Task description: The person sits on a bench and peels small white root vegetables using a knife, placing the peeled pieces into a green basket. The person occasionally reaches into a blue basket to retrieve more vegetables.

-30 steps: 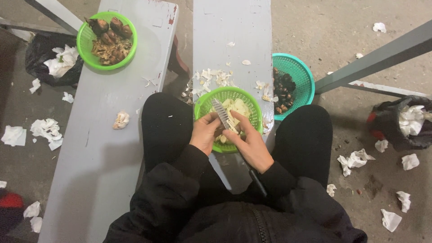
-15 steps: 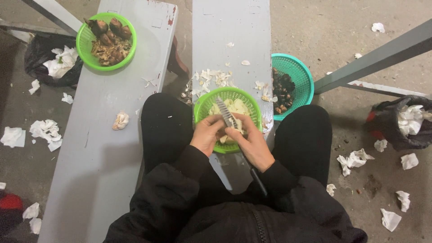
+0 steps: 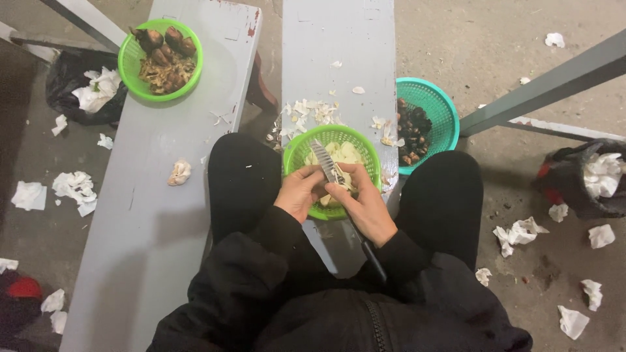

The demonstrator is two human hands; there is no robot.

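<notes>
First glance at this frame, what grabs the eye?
Dead centre, the left hand and right hand meet over a green basket of pale peeled pieces, with a knife blade angled up between them. A teal basket of dark brown pieces sits just right of it, and a second green basket of brown scraps sits on the far left bench. Crumpled white tissues litter the floor on both sides.
</notes>
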